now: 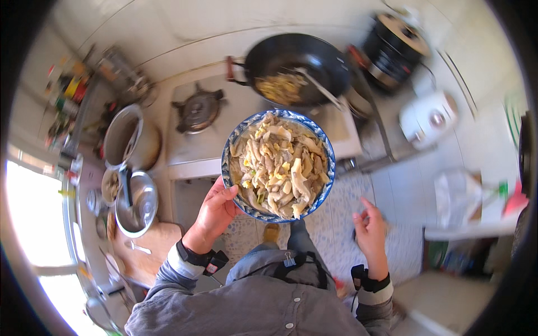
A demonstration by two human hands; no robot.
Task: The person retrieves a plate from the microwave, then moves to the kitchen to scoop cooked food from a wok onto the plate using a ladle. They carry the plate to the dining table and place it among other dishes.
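Note:
My left hand (218, 206) grips the rim of a blue-and-white patterned bowl (330, 168), thumb over the edge and fingers underneath. The bowl is heaped with pale torn mushroom strips and yellow bits that look like egg (281, 168). It is held up in front of me, before the stove's front edge. Off to the bowl's right, my right hand (370, 231) hangs in the air over the floor, index finger extended and nothing in it. Beyond the bowl, a black wok (319, 50) sits on the stove with some similar food (281, 88) and a metal spatula (321, 88) inside.
Left of the wok is a bare gas burner (197, 111). A deep pot (149, 147), a metal basin (149, 197) and a wooden cutting board (164, 243) line the left counter. To the right stand a black rice cooker (393, 52) and a white appliance (428, 119).

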